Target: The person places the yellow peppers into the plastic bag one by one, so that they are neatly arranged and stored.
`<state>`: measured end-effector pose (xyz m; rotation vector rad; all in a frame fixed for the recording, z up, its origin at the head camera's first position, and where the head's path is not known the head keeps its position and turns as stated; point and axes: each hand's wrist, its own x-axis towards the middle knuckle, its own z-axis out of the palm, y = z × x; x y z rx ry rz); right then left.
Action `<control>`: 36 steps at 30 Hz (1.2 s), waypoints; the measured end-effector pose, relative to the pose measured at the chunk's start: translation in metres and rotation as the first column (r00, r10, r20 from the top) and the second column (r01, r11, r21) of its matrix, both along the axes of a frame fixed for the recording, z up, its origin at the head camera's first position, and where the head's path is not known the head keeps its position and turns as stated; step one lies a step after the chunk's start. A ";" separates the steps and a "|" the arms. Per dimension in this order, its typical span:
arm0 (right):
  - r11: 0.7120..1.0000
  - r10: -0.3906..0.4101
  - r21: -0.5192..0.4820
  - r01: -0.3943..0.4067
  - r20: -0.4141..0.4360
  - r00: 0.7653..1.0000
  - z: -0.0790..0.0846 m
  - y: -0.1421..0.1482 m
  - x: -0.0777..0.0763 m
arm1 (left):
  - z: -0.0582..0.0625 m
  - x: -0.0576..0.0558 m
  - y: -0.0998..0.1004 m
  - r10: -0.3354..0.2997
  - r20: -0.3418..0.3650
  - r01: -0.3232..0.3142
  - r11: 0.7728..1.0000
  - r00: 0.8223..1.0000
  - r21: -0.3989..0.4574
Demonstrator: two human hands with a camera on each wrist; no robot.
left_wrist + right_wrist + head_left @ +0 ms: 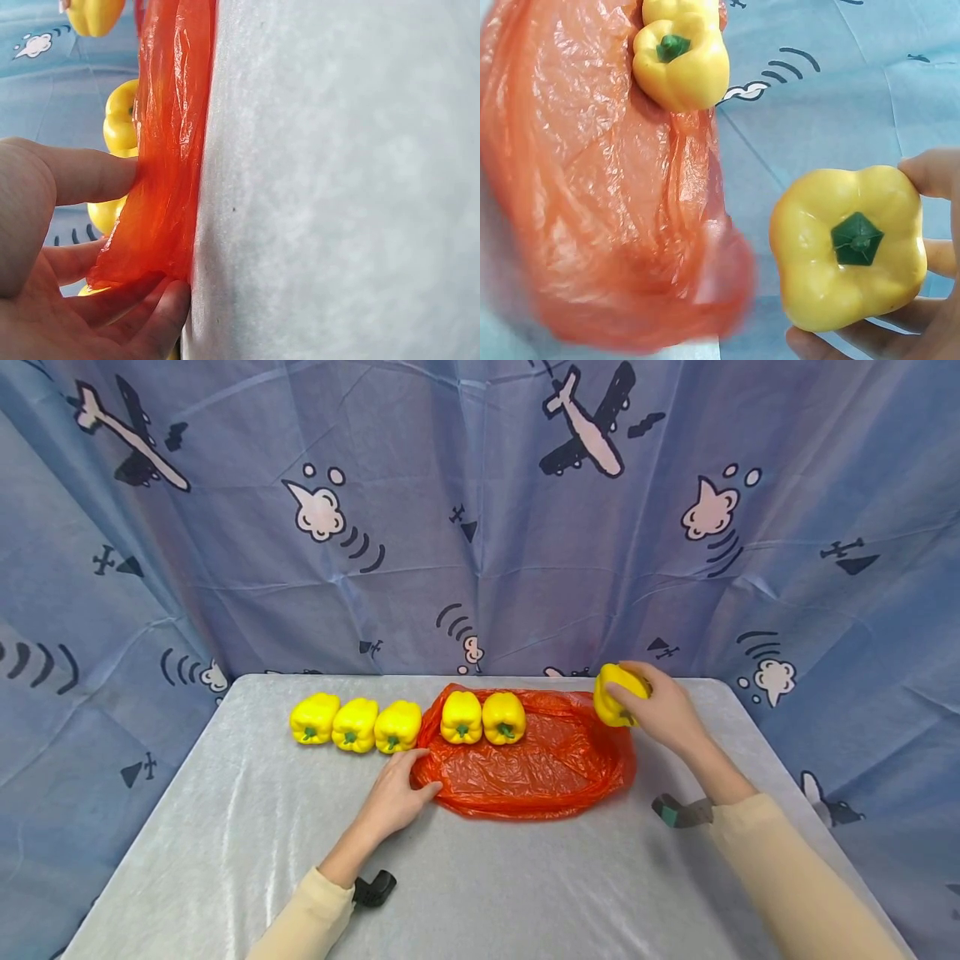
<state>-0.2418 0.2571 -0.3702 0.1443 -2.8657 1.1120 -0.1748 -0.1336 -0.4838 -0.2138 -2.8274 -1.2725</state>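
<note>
A red plastic bag (517, 777) lies spread open on the table. Two yellow bell peppers, a left one (461, 718) and a right one (504, 718), sit inside it near the back edge. My left hand (393, 793) holds the bag's left end, thumb and fingers apart around the film (161, 195). Over the right end of the bag, my right hand (663, 710) grips another yellow bell pepper (617, 695). In the right wrist view this pepper (847, 247) shows its green stem toward the camera, with fingers around its side.
Three more yellow bell peppers (356, 725) stand in a row on the grey-white table (247, 827), left of the bag. A blue curtain (420, 510) with printed planes hangs behind the table and at both sides. Black devices (375, 889) are worn at the wrists.
</note>
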 end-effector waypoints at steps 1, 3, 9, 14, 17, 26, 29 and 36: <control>1.000 0.000 0.002 0.000 -0.004 1.000 0.001 -0.001 -0.001 | 0.000 0.000 0.000 0.001 0.001 -0.001 1.000 1.000 0.001; 1.000 0.003 0.006 -0.003 -0.007 1.000 0.002 -0.005 -0.002 | 0.000 0.000 0.000 0.001 0.005 -0.001 1.000 1.000 0.003; 0.999 0.023 0.023 -0.023 -0.006 1.000 0.001 -0.016 -0.008 | -0.001 0.000 -0.001 0.002 0.005 -0.002 1.000 1.000 0.003; 0.999 0.041 0.021 -0.041 0.020 0.999 -0.002 -0.029 -0.011 | -0.002 0.000 -0.001 0.001 0.005 -0.001 1.000 1.000 -0.005; 0.998 0.052 0.021 -0.053 0.029 0.998 -0.006 -0.037 -0.014 | -0.001 0.000 -0.001 0.001 0.008 -0.001 1.000 1.000 -0.007; 0.997 0.079 0.020 -0.080 0.055 0.995 -0.020 -0.053 -0.026 | -0.001 -0.002 -0.001 -0.003 0.011 0.003 1.000 1.000 -0.008; 0.995 0.093 0.013 -0.094 0.057 0.994 -0.025 -0.056 -0.030 | -0.001 -0.002 -0.001 -0.003 0.009 0.003 1.000 1.000 -0.009; 0.993 0.111 0.038 -0.113 0.061 0.992 -0.042 -0.063 -0.038 | -0.001 -0.001 -0.001 -0.001 0.009 0.001 1.000 1.000 -0.008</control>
